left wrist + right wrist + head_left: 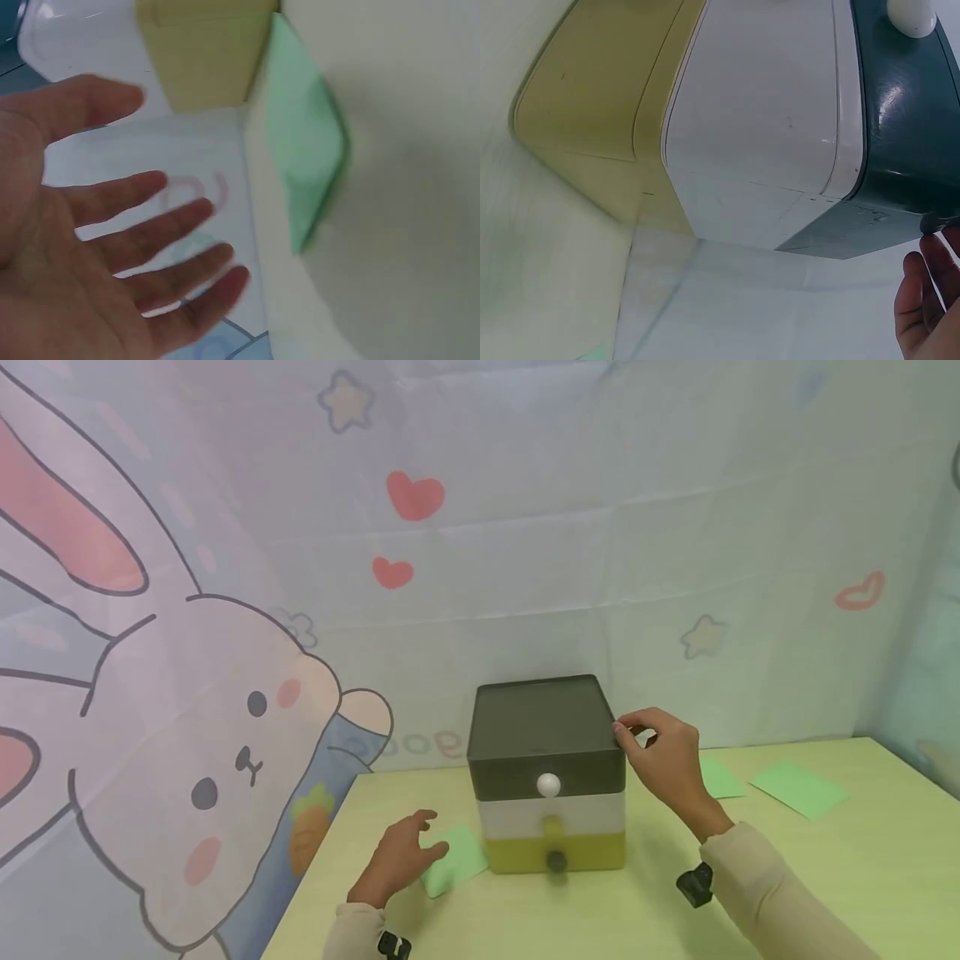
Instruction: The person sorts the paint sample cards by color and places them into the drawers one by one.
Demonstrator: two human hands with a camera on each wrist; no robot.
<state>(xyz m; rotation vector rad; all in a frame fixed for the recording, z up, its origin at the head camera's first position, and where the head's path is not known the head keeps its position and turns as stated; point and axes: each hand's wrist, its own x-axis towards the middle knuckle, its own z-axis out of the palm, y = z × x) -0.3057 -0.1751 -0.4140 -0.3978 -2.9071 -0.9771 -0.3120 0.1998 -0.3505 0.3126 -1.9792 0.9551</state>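
A stack of small drawer boxes stands on the table: a black drawer box (547,718) with a white knob (548,785) on top, a white drawer box (510,817) in the middle and a yellow drawer box (517,854) at the bottom. My right hand (667,756) touches the black box's upper right edge with its fingertips (934,255). To the left of the stack my left hand (397,857) hovers, fingers spread and holding nothing. Its palm (67,255) shows in the left wrist view, apart from the yellow box.
A green paper sheet (459,860) lies left of the stack, near my left hand. Two more green sheets, one nearer (722,779) and one farther right (798,788), lie beyond my right hand. A printed cloth backdrop (525,527) hangs right behind the table (585,918).
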